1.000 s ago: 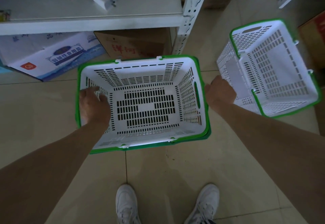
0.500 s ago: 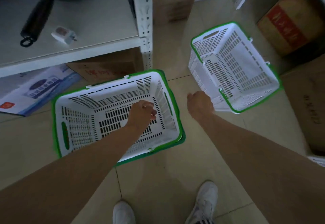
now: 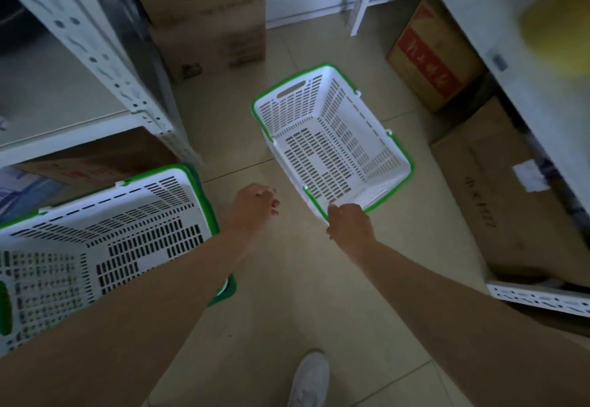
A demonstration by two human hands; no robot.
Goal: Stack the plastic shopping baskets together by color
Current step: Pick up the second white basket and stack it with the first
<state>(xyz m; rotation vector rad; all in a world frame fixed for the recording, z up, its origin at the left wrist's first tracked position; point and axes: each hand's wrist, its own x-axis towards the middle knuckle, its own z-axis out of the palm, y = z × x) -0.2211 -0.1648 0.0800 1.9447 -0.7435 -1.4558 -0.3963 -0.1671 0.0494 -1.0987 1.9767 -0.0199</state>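
I look down at a tiled floor [image 3: 287, 295]. The landmark is a white basket with green trim [image 3: 332, 141], lying on the floor. My right hand [image 3: 351, 226] is at its near corner, fingers curled over the green rim; the grip looks closed on it. My left hand [image 3: 255, 207] hovers just left of that corner, loosely curled, holding nothing. Well to the left of this basket sits a stack of matching baskets [image 3: 102, 247] beside a metal shelf post [image 3: 95, 55]. I judge the green stack is partly built; this loose basket has yet to be nested into it.
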